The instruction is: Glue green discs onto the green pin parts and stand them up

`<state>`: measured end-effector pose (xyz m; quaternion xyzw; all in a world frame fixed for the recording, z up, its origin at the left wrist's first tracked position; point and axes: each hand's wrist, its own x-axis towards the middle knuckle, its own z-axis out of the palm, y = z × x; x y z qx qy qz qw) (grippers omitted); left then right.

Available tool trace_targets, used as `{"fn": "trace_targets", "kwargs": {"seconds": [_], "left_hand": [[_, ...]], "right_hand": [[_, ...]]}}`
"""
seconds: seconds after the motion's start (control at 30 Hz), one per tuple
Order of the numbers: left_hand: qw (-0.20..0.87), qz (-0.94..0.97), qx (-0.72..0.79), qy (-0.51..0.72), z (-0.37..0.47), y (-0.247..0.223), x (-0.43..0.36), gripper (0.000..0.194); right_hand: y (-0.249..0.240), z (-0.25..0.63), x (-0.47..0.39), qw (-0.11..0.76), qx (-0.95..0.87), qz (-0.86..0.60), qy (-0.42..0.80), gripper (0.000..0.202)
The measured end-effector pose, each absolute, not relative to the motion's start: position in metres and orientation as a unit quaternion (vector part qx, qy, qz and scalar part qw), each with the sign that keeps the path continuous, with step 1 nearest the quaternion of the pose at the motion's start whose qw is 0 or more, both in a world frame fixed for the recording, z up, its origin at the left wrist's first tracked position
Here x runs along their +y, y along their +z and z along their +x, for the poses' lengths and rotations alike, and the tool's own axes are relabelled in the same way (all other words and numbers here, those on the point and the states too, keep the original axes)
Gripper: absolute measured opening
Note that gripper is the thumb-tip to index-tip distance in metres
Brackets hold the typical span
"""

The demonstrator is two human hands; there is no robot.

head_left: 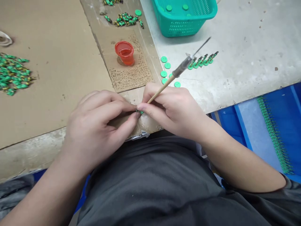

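Note:
My left hand (101, 122) is closed at the table's front edge, thumb and fingertips pinching a small green piece (141, 112) that is mostly hidden. My right hand (174, 108) meets it there, its thumb and forefinger touching the same spot. A wooden-handled needle tool (162, 88) is held in my right hand, its thin metal tip pointing up and away to the right. Just beyond the right hand lie loose green discs (164, 74) with small holes. A row of green discs with dark-tipped pieces (203, 61) stands farther right.
A red cup (125, 53) of liquid stands on speckled cardboard (131, 77). Behind is a green basket (181, 26) with discs. Green-and-yellow pieces form a pile (15, 73) at left and a smaller one (125, 19) at the back. Blue trays (279, 116) lie below right.

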<state>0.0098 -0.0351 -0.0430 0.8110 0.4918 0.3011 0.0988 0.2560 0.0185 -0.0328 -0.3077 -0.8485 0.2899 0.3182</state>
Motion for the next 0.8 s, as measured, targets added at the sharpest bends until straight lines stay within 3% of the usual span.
{"fn": "trace_targets", "kwargs": {"seconds": [0.8], "left_hand": [[0.130,0.811,0.486,0.298,0.009,-0.041,-0.031,0.021]], "right_hand": [[-0.031,0.241,0.019,0.288,-0.850,-0.319,0.304,0.019]]}}
